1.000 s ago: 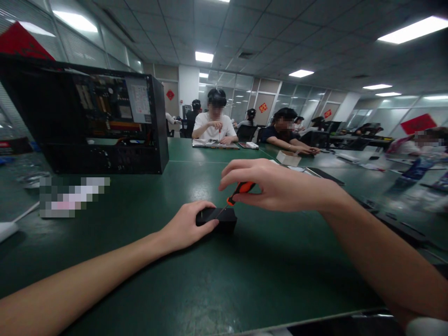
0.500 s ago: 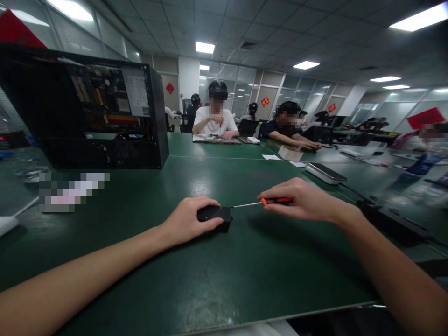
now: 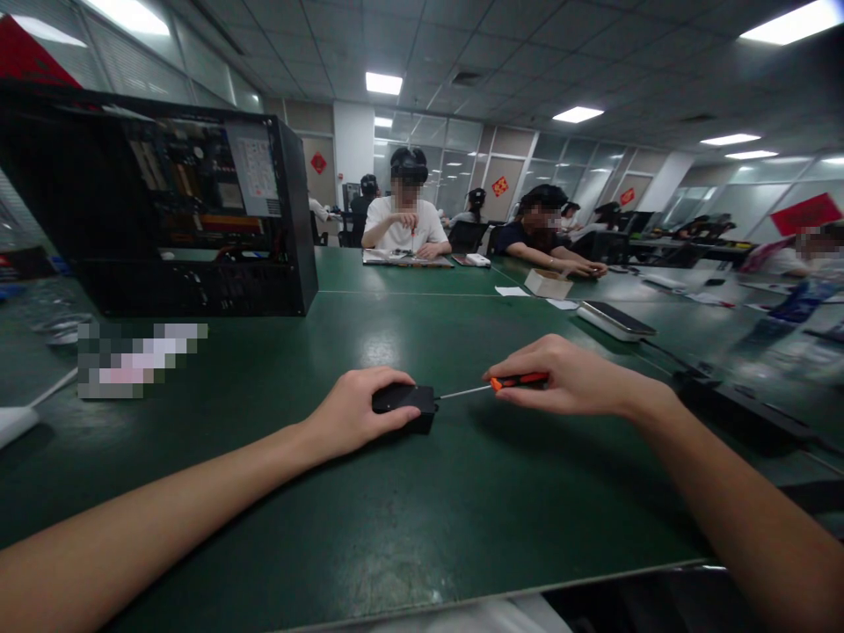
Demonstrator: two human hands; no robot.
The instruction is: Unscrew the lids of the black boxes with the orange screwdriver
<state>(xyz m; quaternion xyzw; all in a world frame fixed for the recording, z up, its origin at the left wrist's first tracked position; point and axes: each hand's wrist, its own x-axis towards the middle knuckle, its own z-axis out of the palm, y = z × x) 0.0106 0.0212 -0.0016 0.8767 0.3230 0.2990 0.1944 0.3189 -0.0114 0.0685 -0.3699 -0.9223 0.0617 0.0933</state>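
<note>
Orange and black, the handle of a thin metal-shafted screwdriver sits pinched between thumb and fingers of the right hand, shaft running level and leftward, tip right at the end of a small black rectangular block; whether it is seated there, I can't tell. And the left hand has that block clamped, thumb near side, fingers far side, flat on the glossy green tabletop! Out to the left stands an open-sided black computer case; across the table, a white-shirted person sits working.
</note>
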